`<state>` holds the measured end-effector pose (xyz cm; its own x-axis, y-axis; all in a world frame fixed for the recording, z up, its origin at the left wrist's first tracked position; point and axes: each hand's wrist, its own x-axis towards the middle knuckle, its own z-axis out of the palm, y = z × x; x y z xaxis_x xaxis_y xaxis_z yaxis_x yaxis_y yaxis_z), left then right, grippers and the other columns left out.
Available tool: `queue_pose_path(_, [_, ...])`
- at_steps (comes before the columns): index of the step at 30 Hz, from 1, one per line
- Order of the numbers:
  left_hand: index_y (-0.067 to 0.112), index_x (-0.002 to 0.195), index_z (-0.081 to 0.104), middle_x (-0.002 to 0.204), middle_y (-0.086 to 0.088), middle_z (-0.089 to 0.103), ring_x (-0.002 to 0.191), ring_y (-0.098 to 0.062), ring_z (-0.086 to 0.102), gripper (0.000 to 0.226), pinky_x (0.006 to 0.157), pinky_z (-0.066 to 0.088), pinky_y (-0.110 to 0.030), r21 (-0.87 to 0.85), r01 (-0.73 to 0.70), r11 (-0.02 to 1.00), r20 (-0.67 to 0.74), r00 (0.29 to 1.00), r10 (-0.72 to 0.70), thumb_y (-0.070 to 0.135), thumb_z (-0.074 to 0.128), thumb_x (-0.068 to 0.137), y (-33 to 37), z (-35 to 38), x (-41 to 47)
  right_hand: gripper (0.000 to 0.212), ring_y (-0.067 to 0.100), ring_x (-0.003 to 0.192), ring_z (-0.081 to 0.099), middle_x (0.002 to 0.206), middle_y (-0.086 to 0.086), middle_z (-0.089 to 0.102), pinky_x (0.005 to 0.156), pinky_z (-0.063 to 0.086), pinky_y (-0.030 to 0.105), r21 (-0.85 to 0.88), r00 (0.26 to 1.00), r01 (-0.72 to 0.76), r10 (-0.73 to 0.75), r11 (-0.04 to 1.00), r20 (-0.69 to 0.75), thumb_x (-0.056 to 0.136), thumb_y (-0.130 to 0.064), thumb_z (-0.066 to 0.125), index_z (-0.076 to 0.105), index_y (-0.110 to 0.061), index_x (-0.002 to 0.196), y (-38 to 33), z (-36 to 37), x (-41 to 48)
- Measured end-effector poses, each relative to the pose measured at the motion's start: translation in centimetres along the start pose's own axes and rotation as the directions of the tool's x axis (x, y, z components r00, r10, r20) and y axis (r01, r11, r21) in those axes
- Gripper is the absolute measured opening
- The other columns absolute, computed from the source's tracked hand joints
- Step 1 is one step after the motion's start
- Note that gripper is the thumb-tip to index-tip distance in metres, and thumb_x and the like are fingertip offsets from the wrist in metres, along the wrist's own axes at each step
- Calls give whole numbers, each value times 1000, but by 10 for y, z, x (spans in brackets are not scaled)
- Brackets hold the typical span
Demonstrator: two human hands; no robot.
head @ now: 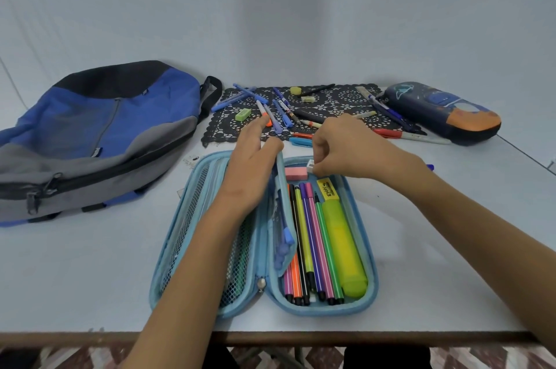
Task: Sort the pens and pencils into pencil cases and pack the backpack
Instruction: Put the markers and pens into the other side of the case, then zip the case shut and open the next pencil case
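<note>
A light blue pencil case [371, 278] lies wide open in front of me, its right half filled with several coloured fineliners [313, 242], a yellow highlighter [346, 248], a yellow eraser [327, 189] and a pink eraser [296, 173]. My right hand [346, 149] pinches a small white sharpener [310, 164] just above the pink eraser at the case's far end. My left hand [252, 158] rests with straight fingers on the middle flap of the case. Loose pens and pencils [279, 111] lie on a black lace mat [337, 97] behind. A blue and grey backpack [99, 134] lies at the left.
A dark pencil case with a space print [442, 111] sits at the back right, closed. A green eraser [243, 114] and a yellow one [295, 90] lie on the mat. Red and blue pens [301, 140] lie at the mat's front edge. The table's front edge [301, 335] is close to me.
</note>
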<state>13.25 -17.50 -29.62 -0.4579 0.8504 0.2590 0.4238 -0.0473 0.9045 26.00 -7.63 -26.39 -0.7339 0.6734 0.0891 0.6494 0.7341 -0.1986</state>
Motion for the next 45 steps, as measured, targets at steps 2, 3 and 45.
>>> queue_pose_path(2, [22,148,32,153,8,30,134,-2,28,53,102,21,-18,2,-1,1000,2,1000,1,15,43,97,0,0,0,10,17,74,64,76,3,69,71,57,35,-19,1000,9,-9,1000,-18,74,-20,76,70,-13,72,-1,2,0])
queue_pose_path(3, [22,148,32,153,8,30,133,-1,29,53,101,21,-18,3,-4,1000,5,1000,4,15,43,97,0,0,0,11,18,73,64,75,3,69,71,57,35,-30,1000,11,-12,999,-27,74,-20,76,69,-12,71,-2,3,0])
queue_pose_path(45, [20,149,31,154,-2,30,144,-20,22,63,117,21,-45,530,-330,781,325,930,172,44,51,94,-23,8,3,36,17,64,60,84,13,67,49,50,27,619,994,-95,102,780,25,97,-40,51,68,-8,97,40,14,8])
